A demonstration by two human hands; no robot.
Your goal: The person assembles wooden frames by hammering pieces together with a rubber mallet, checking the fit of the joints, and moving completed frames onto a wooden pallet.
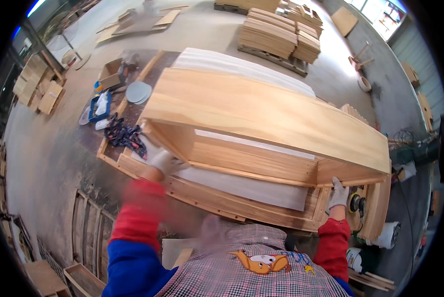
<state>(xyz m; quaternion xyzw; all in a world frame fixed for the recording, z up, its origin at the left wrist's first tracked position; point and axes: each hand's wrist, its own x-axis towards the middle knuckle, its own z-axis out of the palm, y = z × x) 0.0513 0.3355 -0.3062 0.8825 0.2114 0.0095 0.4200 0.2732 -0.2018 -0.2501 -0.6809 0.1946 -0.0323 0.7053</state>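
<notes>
A long pale wooden cabinet frame (261, 106) lies across the workbench before me, its broad smooth panel uppermost and its open side toward me. My left hand (158, 157), in a whitish glove, grips the lower left end of the frame; its fingers are partly hidden behind the end board. At the right end, my right hand (338, 193), gloved too, holds the lower edge, fingers up against the end board. Beneath the frame, white foam sheet (227, 185) covers part of the bench's wooden rails (207, 198). A dark patterned cloth (123, 136) lies beside my left hand.
An orbital sander (357, 203) sits right of my right hand. Left on the bench are a blue tray (99, 108), round grey discs (138, 92) and a cardboard box (111, 74). Board stacks (269, 37) stand beyond; a slatted wooden rack (88, 227) is at lower left.
</notes>
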